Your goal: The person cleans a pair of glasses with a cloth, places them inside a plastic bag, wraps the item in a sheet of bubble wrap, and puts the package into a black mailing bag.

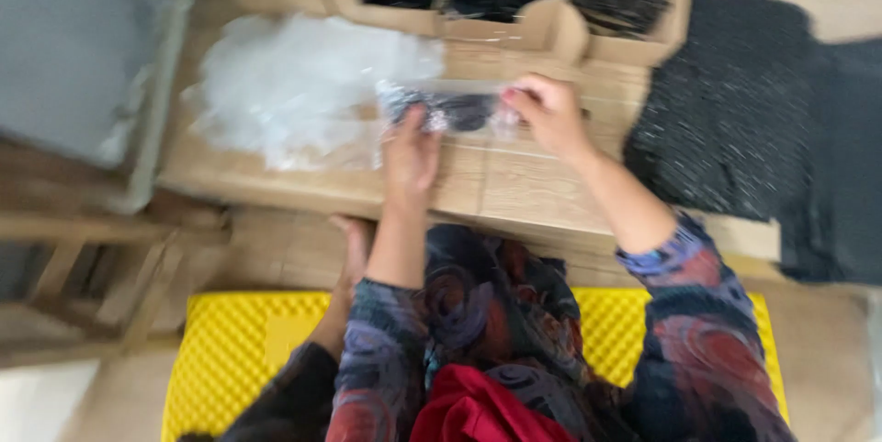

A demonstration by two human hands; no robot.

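Yellow foam mat [239, 341] nearest; L hand [411, 153] & R hand [547, 111] both grip clear bag [450, 107] w/ dark items.

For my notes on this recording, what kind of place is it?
Probably a small home packing workshop: both hands hold a clear packet on a low wooden table, beside loose plastic bags and cardboard boxes of dark goods.

Small clear plastic bag [455, 108], flat and lengthwise on a pale wooden board, dark glittery contents showing through. Blurred by motion. Gripped at both ends, left end pinned under fingers, right end pinched at its upper corner.
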